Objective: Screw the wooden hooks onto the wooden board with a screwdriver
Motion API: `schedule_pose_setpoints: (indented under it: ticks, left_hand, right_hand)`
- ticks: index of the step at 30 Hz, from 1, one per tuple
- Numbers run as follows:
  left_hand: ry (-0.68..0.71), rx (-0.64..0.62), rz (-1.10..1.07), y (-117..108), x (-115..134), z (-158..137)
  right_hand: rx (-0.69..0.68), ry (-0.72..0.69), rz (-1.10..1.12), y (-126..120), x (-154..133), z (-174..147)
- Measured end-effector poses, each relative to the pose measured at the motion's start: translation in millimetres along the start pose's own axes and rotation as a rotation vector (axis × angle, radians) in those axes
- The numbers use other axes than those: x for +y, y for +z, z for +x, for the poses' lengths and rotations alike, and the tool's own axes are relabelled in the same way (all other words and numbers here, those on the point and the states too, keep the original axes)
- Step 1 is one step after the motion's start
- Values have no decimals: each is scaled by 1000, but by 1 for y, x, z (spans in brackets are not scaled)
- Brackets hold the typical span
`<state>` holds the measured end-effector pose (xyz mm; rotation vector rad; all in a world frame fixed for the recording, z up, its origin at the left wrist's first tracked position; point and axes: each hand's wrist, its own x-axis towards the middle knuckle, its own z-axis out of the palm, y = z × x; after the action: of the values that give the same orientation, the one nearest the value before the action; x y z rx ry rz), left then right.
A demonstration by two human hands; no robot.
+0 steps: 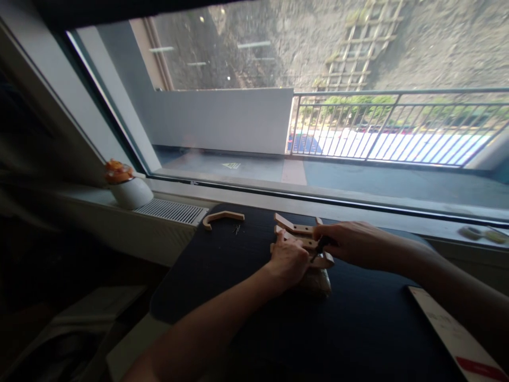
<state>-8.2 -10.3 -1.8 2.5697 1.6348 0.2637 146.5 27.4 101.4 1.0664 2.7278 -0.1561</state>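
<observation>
My left hand (289,260) is closed on a small wooden frame (303,229) of bent, pale strips with dark holes, pressing it down near the table's middle. My right hand (348,241) grips a dark-handled screwdriver (325,242) from the right, its shaft slanting down to the frame's near strip. My fingers cover part of the frame, and I cannot tell whether a screw is under the tip. Below the frame's near side lies a brownish, shiny packet (321,284). A loose hooked wooden piece (223,216) rests at the far left, with several small screws (237,229) beside it.
The dark table (191,286) stands against a window sill. A pale pot (133,192) with orange flowers sits left on the sill by a vent grille (175,211). A flat pale box or board (449,323) lies at the right. Small blurred objects (483,233) are on the right sill.
</observation>
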Motion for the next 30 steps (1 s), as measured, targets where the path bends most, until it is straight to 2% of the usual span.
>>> schedule_pose_setpoints:
  ticks: [8, 19, 30]
  left_hand:
    - [22, 43, 10, 4, -2, 0]
    - [3, 0, 11, -1, 0, -1]
    - [-7, -8, 9, -2, 2, 0]
  right_hand:
    - [16, -6, 6, 5, 7, 2]
    - [10, -8, 58, -3, 2, -4]
    - [20, 40, -28, -2, 0, 3]
